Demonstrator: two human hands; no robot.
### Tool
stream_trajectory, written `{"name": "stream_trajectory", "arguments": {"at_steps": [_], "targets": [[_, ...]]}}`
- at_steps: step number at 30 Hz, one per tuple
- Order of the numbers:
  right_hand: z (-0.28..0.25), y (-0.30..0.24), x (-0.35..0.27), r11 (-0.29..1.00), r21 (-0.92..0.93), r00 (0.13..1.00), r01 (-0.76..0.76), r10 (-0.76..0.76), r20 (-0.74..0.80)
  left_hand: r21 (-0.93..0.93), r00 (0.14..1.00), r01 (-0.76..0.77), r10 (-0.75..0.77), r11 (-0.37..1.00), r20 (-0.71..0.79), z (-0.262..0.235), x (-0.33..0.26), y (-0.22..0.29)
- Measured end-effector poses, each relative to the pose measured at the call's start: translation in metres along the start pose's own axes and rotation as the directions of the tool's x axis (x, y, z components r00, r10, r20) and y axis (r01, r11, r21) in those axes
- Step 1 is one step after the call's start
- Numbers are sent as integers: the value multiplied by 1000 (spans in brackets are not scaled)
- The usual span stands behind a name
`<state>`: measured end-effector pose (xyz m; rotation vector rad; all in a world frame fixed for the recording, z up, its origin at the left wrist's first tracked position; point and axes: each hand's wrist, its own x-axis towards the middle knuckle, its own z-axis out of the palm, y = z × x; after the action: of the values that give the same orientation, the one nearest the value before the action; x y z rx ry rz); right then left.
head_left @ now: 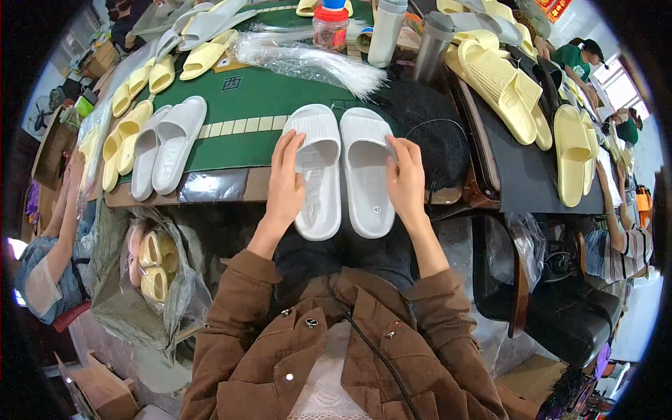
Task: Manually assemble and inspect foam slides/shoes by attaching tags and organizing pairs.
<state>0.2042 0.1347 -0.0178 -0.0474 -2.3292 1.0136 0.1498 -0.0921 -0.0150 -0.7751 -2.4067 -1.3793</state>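
Note:
A pair of light grey slide sandals lies side by side in front of me, toe straps away from me and heels reaching over the table's near edge. My left hand grips the left grey slide by its outer side, fingers at the strap. On the other side, my right hand holds the right grey slide the same way. A narrow gap runs between the two slides. Left of them, another grey pair rests on the green mat.
Yellow slides line the table's left side; more yellow slides lie on the right table. A plastic strip bundle, a red-lidded jar and a bottle stand behind. An open sack holds bagged slides. A black chair and co-workers flank me.

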Motion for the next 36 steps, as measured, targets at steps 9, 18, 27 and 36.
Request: {"name": "stream_trajectory", "arguments": {"at_steps": [9, 18, 27, 36], "targets": [[9, 8, -7, 1000, 12, 990, 17, -16, -137, 13, 999, -22, 23, 1000, -37, 8, -4, -8], [-22, -62, -14, 861, 508, 986, -21, 102, -133, 354, 950, -259, 303, 899, -75, -4, -6, 7], [-56, -123, -53, 587, 743, 928, -322, 40, 371, -332, 942, -206, 278, 921, 187, -11, -45, 93], [-102, -87, -62, 51, 997, 977, -55, 208, 43, -393, 963, -157, 229, 906, 144, -21, -58, 90]]}}
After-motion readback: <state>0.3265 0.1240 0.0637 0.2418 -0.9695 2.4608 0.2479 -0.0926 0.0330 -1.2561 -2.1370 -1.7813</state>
